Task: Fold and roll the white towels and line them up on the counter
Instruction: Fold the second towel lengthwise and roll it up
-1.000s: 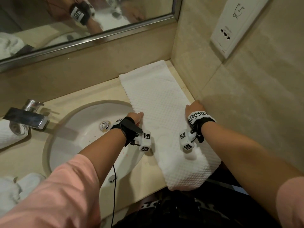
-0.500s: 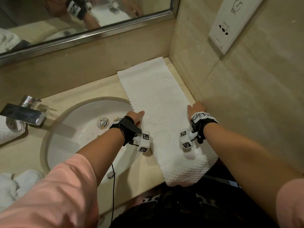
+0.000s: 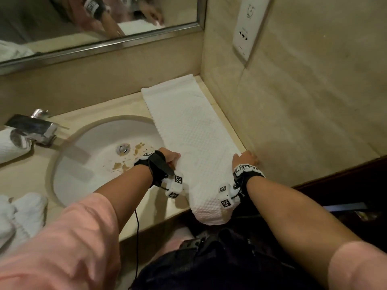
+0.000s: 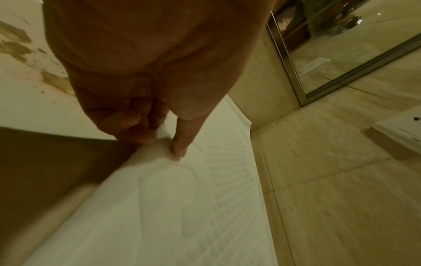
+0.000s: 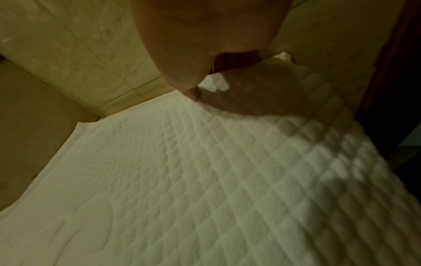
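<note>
Towels (image 3: 19, 214) lie bunched at the far left of the sink (image 3: 69, 164), with another rolled one (image 3: 12, 145) behind the tap (image 3: 33, 127); right of the sink, the long folded towel (image 3: 188, 126) runs along the bench (image 3: 117, 101) from the mirror wall to the front edge, its near end hanging over; the left hand (image 3: 170, 156) takes the towel's sink-side edge in a narrow grip, thumb (image 4: 182, 144) on top and curled fingers (image 4: 127, 122) beneath; the right hand (image 3: 246, 158) is at the edge nearest the side wall, thumb pressing the cloth, though its other fingers are hidden, so its grip probably pinches the fold but I cannot tell. Risk: the overhanging end may drag the towel off the bench if either grip loosens; uneven pulling would skew the fold, giving a lopsided roll; the sink-side edge could slip into the stained basin.
</note>
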Tool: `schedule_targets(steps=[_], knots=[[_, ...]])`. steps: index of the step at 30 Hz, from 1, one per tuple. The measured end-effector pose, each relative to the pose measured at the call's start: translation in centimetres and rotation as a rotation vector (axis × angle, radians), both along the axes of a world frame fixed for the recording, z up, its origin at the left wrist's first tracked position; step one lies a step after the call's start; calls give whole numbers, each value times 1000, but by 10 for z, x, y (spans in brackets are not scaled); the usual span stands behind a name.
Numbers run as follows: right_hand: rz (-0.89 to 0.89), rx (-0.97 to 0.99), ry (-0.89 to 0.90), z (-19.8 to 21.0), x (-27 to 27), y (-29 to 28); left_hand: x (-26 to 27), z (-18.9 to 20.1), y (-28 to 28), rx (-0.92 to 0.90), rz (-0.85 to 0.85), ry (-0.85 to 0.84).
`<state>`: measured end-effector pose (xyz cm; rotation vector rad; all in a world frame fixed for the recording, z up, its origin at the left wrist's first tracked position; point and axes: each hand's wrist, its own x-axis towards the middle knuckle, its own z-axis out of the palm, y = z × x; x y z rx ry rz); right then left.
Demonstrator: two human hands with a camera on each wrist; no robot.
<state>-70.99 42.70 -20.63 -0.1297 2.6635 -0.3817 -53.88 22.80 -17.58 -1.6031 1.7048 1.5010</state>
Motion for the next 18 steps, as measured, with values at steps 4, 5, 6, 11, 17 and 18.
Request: schedule_targets(steps=[4,5,6,11,17,18], knots=[[20,0,14,3,9,17,2,1,19,18,-14,-6],[18,-2,18,3,12,20,2,1,23,31,-26,-13],[10,-1,30,3,15,22,2,3,28,35,-47,-11],[-44,20,146,-2,28,33,10,7,48,61,-120,-27],[-37,-16,124,6,30,41,29,-4,61,190,-9,45],[-39,-21,101,7,29,41,32,-6,61,210,9,76]])
